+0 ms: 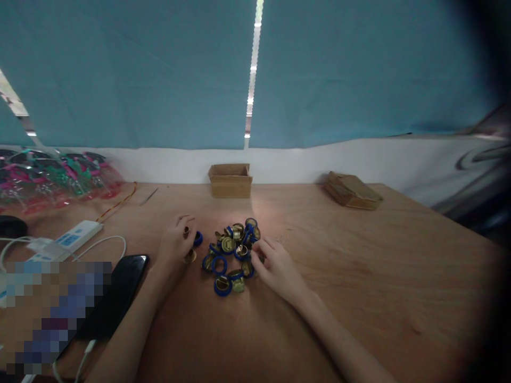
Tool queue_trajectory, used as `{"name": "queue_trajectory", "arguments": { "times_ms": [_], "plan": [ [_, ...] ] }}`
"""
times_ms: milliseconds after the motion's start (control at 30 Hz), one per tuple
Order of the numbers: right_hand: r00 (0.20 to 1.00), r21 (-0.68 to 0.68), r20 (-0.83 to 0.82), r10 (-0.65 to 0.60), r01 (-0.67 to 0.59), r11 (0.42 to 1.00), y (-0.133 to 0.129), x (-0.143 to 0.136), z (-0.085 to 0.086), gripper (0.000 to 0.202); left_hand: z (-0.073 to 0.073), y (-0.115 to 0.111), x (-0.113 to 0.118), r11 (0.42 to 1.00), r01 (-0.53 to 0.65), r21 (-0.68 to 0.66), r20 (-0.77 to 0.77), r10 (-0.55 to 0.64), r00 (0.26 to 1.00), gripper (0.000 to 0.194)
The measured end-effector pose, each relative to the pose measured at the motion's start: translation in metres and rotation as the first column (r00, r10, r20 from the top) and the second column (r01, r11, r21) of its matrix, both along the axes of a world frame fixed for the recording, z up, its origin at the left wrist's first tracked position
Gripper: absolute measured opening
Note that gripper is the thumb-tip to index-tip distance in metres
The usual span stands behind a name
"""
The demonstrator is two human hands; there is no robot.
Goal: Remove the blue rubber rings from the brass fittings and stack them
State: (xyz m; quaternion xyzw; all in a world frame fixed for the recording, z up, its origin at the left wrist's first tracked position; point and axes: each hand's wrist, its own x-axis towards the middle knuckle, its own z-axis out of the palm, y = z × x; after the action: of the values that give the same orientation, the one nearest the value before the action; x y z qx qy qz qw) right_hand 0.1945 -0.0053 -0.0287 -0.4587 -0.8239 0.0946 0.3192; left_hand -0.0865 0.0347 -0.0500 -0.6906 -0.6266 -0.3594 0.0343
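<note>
A loose pile of small round brass-coloured parts (pixel 228 244) and blue rings (pixel 219 265) lies in the middle of the wooden table. To the left of it, my left hand (pixel 176 242) has its fingers curled, with a small brass piece (pixel 186 231) showing among them. Beside these fingertips are a single blue ring (pixel 198 239) and another brass part (pixel 191 256), partly covered by the hand. My right hand (pixel 277 266) reaches the pile's right edge, thumb and fingers bent together against the parts. What lies between those fingertips is mostly hidden.
An open cardboard box (pixel 230 186) stands at the table's back, and a flattened brown packet (pixel 352 191) lies back right. On the left are a black phone (pixel 115 303), a white power strip (pixel 75 239) with cables, and plastic-wrapped colourful items (pixel 59 178).
</note>
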Motion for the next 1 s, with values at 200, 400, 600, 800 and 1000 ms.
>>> {"name": "queue_trajectory", "arguments": {
  "times_ms": [200, 400, 600, 800, 1000],
  "plan": [
    [0.997, -0.002, 0.066, 0.036, -0.035, 0.999, -0.003, -0.006, -0.005, 0.021, 0.013, -0.023, 0.046, 0.918, 0.396, 0.013, 0.019, -0.397, 0.918, 0.027],
    [0.993, 0.000, 0.107, 0.044, -0.045, 0.999, -0.004, -0.007, -0.006, 0.020, -0.006, -0.032, 0.075, 0.856, 0.515, -0.051, -0.023, -0.517, 0.856, 0.044],
    [0.993, 0.005, 0.113, 0.044, -0.045, 0.999, -0.004, -0.008, -0.005, 0.020, -0.014, -0.029, 0.076, 0.890, 0.453, -0.050, 0.018, -0.452, 0.892, 0.032],
    [0.996, 0.001, 0.080, 0.035, -0.035, 0.999, -0.004, -0.007, -0.007, 0.020, -0.015, -0.029, 0.076, 0.914, 0.403, 0.046, 0.227, -0.403, 0.887, 0.030],
    [1.000, -0.007, 0.006, 0.024, -0.024, 1.000, -0.006, -0.006, 0.000, 0.020, -0.004, -0.034, 0.082, 0.920, 0.362, 0.149, 0.588, -0.377, 0.716, 0.031]
  ]
}}
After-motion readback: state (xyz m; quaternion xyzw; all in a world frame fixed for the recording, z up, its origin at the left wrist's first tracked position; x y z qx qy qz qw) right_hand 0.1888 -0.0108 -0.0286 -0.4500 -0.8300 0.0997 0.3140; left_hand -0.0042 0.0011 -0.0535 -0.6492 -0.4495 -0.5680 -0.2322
